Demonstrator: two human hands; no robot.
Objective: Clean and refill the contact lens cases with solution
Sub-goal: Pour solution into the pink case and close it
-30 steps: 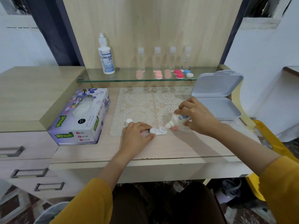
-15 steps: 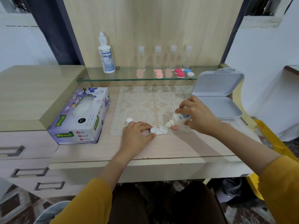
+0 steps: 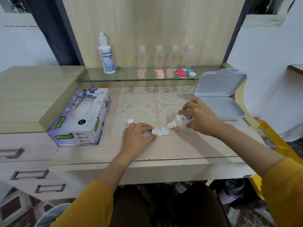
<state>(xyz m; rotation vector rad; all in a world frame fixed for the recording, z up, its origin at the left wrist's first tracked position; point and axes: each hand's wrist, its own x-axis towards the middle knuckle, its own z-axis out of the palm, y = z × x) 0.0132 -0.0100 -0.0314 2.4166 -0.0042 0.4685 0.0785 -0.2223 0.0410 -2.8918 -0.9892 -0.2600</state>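
Looking down from the head view, the right grip (image 3: 199,117) is closed round a small solution bottle (image 3: 182,120), fingers and thumb curled on its body. The bottle is tipped with its nozzle down and to the left. The nozzle is at the right-hand well of the white lens case (image 3: 160,132); whether it touches cannot be told. The left grip (image 3: 137,136) holds the case's left end with curled fingertips, pinning it on the bench (image 3: 180,148) at the near edge of a lace mat (image 3: 147,102). A pink cap (image 3: 176,128) lies just under the bottle, beside the right grip. A white cap (image 3: 130,121) lies just beyond the left grip. A tissue box (image 3: 78,118) stands left of the left grip, and an open grey box (image 3: 219,99) lies just beyond the right grip. Farther back, a glass shelf (image 3: 124,78) carries a large solution bottle (image 3: 106,54) and coloured lens cases (image 3: 181,73).
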